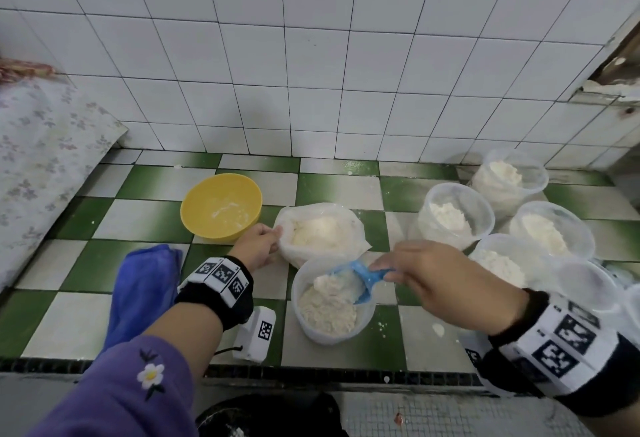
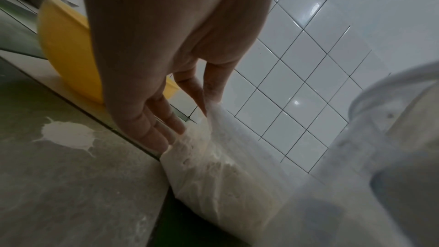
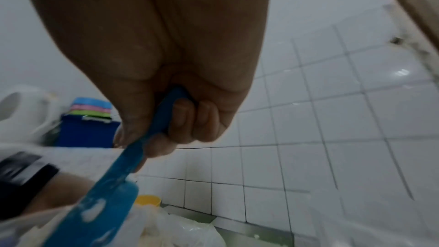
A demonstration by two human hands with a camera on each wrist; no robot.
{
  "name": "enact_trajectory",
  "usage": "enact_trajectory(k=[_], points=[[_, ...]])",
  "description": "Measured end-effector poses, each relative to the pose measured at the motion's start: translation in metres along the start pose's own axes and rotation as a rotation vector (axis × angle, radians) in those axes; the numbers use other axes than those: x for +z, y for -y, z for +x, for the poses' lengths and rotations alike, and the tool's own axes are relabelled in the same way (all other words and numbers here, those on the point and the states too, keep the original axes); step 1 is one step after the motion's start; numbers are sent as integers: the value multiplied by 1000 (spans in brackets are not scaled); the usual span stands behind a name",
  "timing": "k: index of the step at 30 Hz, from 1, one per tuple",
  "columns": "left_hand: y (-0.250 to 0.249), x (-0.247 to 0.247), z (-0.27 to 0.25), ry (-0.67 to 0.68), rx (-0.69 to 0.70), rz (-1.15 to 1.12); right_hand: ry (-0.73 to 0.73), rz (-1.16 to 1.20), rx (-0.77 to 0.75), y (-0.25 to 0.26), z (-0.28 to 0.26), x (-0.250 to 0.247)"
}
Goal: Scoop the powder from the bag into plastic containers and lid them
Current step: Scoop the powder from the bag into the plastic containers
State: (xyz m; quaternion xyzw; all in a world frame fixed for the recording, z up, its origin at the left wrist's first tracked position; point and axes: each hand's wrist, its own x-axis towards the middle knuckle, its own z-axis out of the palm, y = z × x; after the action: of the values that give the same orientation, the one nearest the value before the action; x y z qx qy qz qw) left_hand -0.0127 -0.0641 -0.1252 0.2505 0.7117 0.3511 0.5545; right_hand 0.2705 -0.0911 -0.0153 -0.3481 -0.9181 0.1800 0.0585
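Head view, right hand tilting scoop, left hand pinching bag

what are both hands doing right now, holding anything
Left hand: pinching the rim of the clear plastic bag of white powder.
Right hand: gripping the handle of the blue plastic scoop, tipped over the round translucent plastic container.

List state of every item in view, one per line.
bag: open, powder inside, rim pinched by left hand
scoop: tilted over near container, gripped by right hand
near container: unlidded, partly filled
four far containers: unlidded, hold powder
yellow bowl: upright, powder residue
blue cloth: crumpled on counter
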Motion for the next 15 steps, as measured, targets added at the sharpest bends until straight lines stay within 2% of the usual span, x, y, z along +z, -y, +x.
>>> enact_trajectory(k=[3,6,9,15], points=[[-2,1,-3,-1,-6,-12,-101,-280,-218,8,-5,13],[-3,1,-6,-2,-12,0,-177,-314,-370,7,-11,24],[-2,0,-8,-18,-19,8,-246,-281,-412,1,-20,31],[-2,2,-13,-25,-28,-26,-291,-208,-424,-2,-32,28]])
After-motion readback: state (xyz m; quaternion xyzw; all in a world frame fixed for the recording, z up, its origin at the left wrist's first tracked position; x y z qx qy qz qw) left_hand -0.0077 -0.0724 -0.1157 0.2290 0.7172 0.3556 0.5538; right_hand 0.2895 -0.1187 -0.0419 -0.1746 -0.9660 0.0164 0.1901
